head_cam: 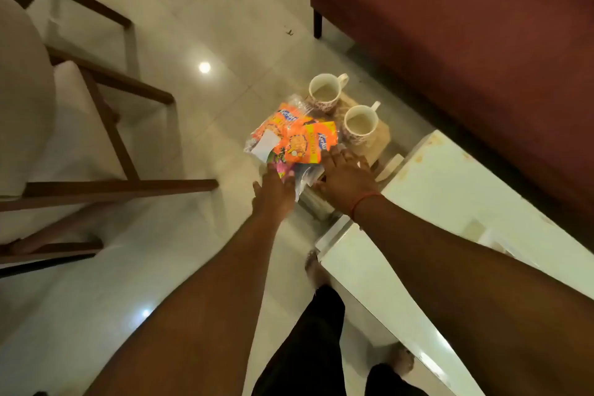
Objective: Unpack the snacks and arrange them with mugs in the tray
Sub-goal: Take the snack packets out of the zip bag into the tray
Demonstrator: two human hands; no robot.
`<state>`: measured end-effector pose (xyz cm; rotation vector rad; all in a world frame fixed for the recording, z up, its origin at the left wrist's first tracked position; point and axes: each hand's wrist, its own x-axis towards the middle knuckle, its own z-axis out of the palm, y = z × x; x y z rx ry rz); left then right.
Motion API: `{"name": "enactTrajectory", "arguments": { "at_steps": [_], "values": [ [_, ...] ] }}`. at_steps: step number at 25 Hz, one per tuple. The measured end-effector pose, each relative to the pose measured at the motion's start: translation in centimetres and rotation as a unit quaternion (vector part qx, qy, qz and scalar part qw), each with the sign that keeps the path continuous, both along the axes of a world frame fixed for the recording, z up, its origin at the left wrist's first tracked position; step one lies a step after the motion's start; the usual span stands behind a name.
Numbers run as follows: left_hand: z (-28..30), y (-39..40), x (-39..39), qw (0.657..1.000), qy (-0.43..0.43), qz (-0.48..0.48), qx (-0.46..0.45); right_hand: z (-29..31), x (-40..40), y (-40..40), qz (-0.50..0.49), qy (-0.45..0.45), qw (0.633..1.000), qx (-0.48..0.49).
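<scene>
Several orange snack packets lie in a heap inside a clear plastic bag on a wooden tray. Two patterned white mugs stand upright on the tray's far side, one mug at the back and another mug nearer, both filled with a pale drink. My left hand touches the near edge of the bag, fingers hidden in the plastic. My right hand lies flat with fingers spread at the heap's near right edge, against an orange packet.
The tray rests on a glass tabletop at the end of a white table. A maroon sofa stands behind it. A wooden-framed chair is to the left. My legs and bare feet show below on the tiled floor.
</scene>
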<state>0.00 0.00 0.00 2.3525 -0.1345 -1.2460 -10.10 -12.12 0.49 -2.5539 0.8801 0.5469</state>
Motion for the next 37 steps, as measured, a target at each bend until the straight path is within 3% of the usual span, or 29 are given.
{"name": "enactTrajectory", "arguments": {
  "at_steps": [2,5,8,10,12,16,19,24,27,29,31,34,36,37],
  "values": [
    [-2.5,-0.9,1.3,0.985,0.076,0.147,-0.043,-2.1,2.5,0.4,0.066,-0.001,0.998,-0.015],
    [-4.6,-1.9,2.3,0.933,0.122,0.322,-0.108,-4.7,5.4,1.4,0.130,0.028,0.990,-0.052],
    [-6.1,-2.3,3.0,0.871,0.272,0.384,-0.143,-7.3,6.8,2.0,0.142,0.062,0.986,-0.066],
    [-7.6,-2.4,3.7,0.853,0.321,0.384,-0.152,-8.6,7.2,2.5,0.132,0.057,0.987,-0.065],
    [-8.5,-2.8,4.2,0.854,0.316,0.381,-0.161,-9.3,7.2,2.9,0.121,0.032,0.990,-0.062],
    [-8.4,-2.5,5.3,0.867,0.195,0.423,-0.177,-8.5,7.8,3.0,0.127,-0.018,0.990,-0.066],
    [-5.6,-1.8,6.9,0.891,0.114,0.393,-0.193,-5.9,9.3,3.0,0.135,-0.046,0.988,-0.056],
    [2.6,-1.3,8.7,0.946,0.031,0.232,-0.226,1.3,9.8,3.4,0.083,-0.106,0.991,-0.017],
    [9.0,-2.6,7.9,0.975,-0.042,0.057,-0.210,7.0,7.1,2.6,0.016,-0.196,0.980,-0.011],
    [13.1,-4.7,6.0,0.975,-0.050,-0.074,-0.203,10.2,3.9,1.3,-0.033,-0.245,0.969,-0.013],
    [16.8,-7.4,3.1,0.957,-0.067,-0.215,-0.185,12.7,-0.1,-0.1,-0.089,-0.255,0.963,-0.006],
    [22.2,-12.2,-4.2,0.876,-0.123,-0.438,-0.159,16.4,-8.4,-2.1,-0.184,-0.248,0.951,-0.023],
    [25.2,-14.6,-9.7,0.831,-0.118,-0.521,-0.155,18.3,-15.1,-3.2,-0.240,-0.254,0.935,-0.059],
    [26.4,-15.5,-12.7,0.826,-0.092,-0.532,-0.162,19.2,-18.8,-3.8,-0.266,-0.262,0.925,-0.072]
  ]
}}
